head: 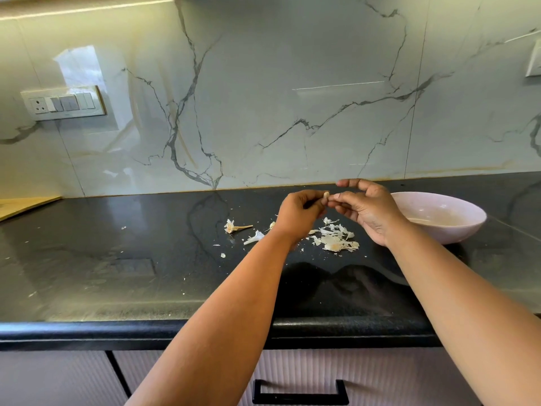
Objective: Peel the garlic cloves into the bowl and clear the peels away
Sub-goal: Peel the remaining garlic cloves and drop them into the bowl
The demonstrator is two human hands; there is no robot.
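Observation:
My left hand (298, 213) grips a small garlic clove (325, 196) above the black counter. My right hand (367, 209) meets it from the right, its thumb and a finger pinching at the clove's tip, the other fingers spread. Below the hands lies a pile of white garlic peels (335, 238). More peel scraps (254, 237) and a garlic stem with its root end (234, 227) lie to the left. A pale pink bowl (456, 230) stands on the counter just right of my right hand; I cannot make out what it holds.
The black counter (117, 273) runs to a marble backsplash. A switch panel (63, 103) sits on the wall at left, another socket plate (534, 61) at far right. A wooden surface (23, 205) borders the counter's left end. A drawer handle (300, 394) is below the front edge.

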